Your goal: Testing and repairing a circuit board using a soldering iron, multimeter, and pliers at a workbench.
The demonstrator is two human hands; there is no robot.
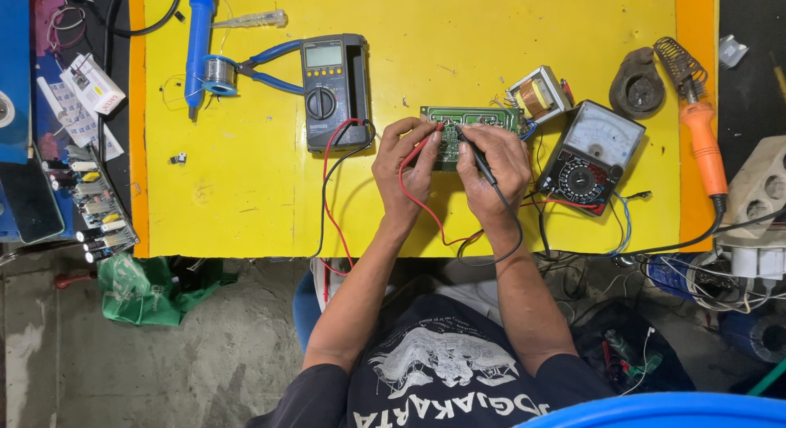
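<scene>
We are seeing bright, even overhead light flooding the yellow tabletop (246,150), throwing only short soft shadows under the hands and tools, while the floor (221,354) near us is sitting dimmer and the far corners are bending slightly.

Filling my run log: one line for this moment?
left hand: red probe | right hand: black probe | both on green circuit board

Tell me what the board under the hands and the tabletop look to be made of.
Circuit board: likely fibreglass laminate, green lacquered face with pale traces. Table: painted board, probably wood, glossy yellow with scuffs and an orange edge.
</scene>
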